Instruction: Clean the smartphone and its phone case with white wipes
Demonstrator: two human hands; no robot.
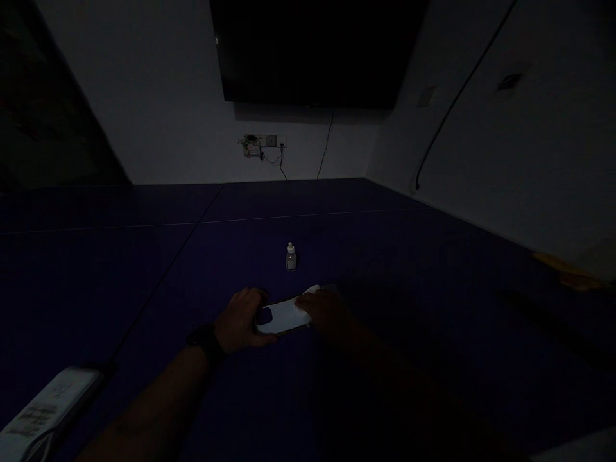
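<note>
A phone case (280, 319), pale inside its dark rim with a dark camera cutout, lies on the purple surface. My left hand (243, 321), with a dark watch at the wrist, grips the case's left end between thumb and fingers. Over the right end is my right hand (330, 312), its fingers pressing a crumpled white tissue or cloth (312, 289) against the pale face. Much of that hand is in deep shadow. Just beyond the case a small dropper bottle (291, 259) with a white top stands upright.
A white power strip (51, 410) with a cable is at the lower left. Seams cross the purple floor (144, 256). A yellowish item (568, 269) lies by the right wall. On the back wall are a large dark screen (317, 51) and sockets (260, 144) with hanging cords.
</note>
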